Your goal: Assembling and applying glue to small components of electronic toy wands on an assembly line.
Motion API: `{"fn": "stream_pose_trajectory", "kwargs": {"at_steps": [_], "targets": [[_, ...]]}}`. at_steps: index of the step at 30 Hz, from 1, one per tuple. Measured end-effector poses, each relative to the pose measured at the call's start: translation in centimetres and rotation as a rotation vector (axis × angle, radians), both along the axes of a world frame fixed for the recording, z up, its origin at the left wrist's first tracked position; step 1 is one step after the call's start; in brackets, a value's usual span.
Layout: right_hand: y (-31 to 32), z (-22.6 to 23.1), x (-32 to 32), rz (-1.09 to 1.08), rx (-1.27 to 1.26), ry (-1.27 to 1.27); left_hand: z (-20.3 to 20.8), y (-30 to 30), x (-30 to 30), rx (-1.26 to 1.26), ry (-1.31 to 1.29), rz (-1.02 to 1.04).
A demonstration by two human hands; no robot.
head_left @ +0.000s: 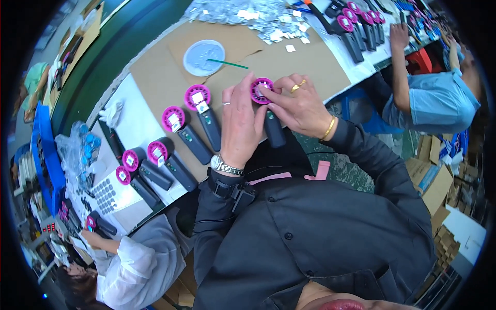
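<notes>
Between my hands is a handheld fan with a round, slotted pink head and a dark grey handle. My left hand steadies its left side, the thumb against it near the neck. With bent fingertips, my right hand presses on the middle of the pink head; what lies under those fingertips is mostly hidden. Left of my left hand, similar fans lie on the bench, including one fan with a white square on its head and another fan beside it. Beyond my hands stands a white dish of pale paste, a green stick across its rim.
Many small white squares are heaped at the far side of the cardboard sheet. More fans lie at the far right, near a co-worker in a blue shirt. A co-worker in white handles a fan at the lower left.
</notes>
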State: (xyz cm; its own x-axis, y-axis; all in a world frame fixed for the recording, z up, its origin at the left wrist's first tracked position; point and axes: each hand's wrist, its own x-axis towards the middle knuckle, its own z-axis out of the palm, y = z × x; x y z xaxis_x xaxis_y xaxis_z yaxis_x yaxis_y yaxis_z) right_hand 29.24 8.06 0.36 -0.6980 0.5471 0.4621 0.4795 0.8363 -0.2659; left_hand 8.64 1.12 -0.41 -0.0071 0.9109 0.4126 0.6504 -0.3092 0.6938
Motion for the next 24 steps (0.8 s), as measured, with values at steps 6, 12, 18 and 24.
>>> {"fn": "stream_pose_trajectory", "kwargs": {"at_steps": [6,12,18,24], "targets": [[0.4,3.1,-3.9,0.065,-0.003,0.081,1.9,-2.5,-4.8,0.092,0.169,0.234],[0.8,3.1,-10.8,0.141,-0.026,0.017,1.9,-3.2,-9.0,-0.024,0.135,0.314],[1.5,2.3,-13.2,0.165,-0.022,-0.028,1.0,-2.8,-10.3,-0.072,0.199,0.291],[2.4,2.0,-13.9,0.19,0.108,0.032,1.1,-2.4,-10.5,-0.073,0.23,0.288]]}}
